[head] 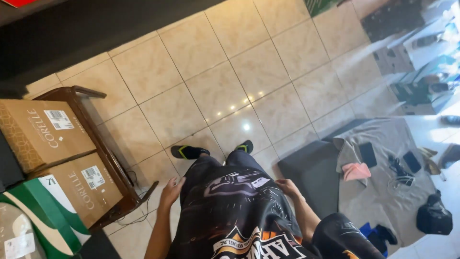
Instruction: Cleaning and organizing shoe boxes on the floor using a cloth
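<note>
I look down at my own body standing on a beige tiled floor. My left hand hangs at my left side, fingers loosely apart, holding nothing, close to the corner of a dark wooden table. My right hand rests at the hem of my black printed shirt, fingers curled against the fabric; whether it grips the cloth is unclear. My feet wear dark sandals with yellow-green edges.
Two brown cardboard boxes and a green-and-white box sit on the wooden table at left. A grey mattress at right carries a pink cloth, dark phones, cables and a black bag. Stacked boxes stand at top right.
</note>
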